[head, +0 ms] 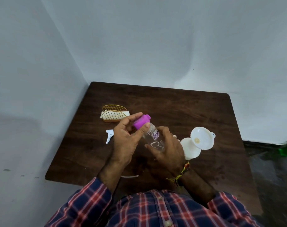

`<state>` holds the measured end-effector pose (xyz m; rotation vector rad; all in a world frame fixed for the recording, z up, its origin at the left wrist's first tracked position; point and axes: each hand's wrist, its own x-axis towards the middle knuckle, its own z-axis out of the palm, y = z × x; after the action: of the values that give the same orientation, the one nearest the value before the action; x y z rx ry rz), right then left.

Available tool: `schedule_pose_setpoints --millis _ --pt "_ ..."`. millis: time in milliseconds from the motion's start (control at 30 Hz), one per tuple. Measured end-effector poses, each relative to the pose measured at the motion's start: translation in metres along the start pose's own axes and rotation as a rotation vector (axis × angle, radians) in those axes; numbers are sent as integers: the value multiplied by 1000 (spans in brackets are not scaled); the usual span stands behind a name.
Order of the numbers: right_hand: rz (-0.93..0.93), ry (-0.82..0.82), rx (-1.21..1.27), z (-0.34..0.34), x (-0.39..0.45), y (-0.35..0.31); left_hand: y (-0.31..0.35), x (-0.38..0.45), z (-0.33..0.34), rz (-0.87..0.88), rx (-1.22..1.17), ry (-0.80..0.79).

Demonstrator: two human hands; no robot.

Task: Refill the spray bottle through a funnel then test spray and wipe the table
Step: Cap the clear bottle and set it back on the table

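Above the dark wooden table (180,105), both hands hold a clear plastic bottle (153,138) tilted away from me. My left hand (128,140) pinches its purple cap (142,122) between thumb and fingers. My right hand (167,149) grips the bottle's body from the right. To the right, a white funnel (202,138) sits in the neck of a white spray bottle (189,149) that stands on the table. A white spray trigger head (109,135) lies on the table left of my left hand, and a piece of its white tube (129,176) shows near the front edge.
A gold wire holder with white napkins (114,115) stands at the table's left back. Grey walls close the left and far sides. Dark floor with a green object (286,149) lies to the right.
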<state>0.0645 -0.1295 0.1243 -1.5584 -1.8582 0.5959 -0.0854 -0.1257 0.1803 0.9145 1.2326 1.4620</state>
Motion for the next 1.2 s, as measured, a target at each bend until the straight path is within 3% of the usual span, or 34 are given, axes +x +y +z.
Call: schedule_pose_setpoints --millis 233,400,533,700,933,1100,1200 --pt "-57 30 129 -8 -1 -15 -1 -3 4 43 -38 106" --pt "-68 -83 528 -19 6 -20 8 8 -16 42 -86 -164" --pt "-60 -85 539 -16 5 -23 9 11 -34 -15 -83 -276" --pt "-65 -53 516 -8 -1 -32 10 9 -35 35 6 -236" --pt "-34 32 470 -3 -8 -40 -2 20 -57 -53 -74 -158" --pt "-52 66 432 0 -8 -45 5 19 -46 -48 -17 -249" --pt "-45 83 447 -3 -9 -41 0 23 -48 -89 -21 -165"
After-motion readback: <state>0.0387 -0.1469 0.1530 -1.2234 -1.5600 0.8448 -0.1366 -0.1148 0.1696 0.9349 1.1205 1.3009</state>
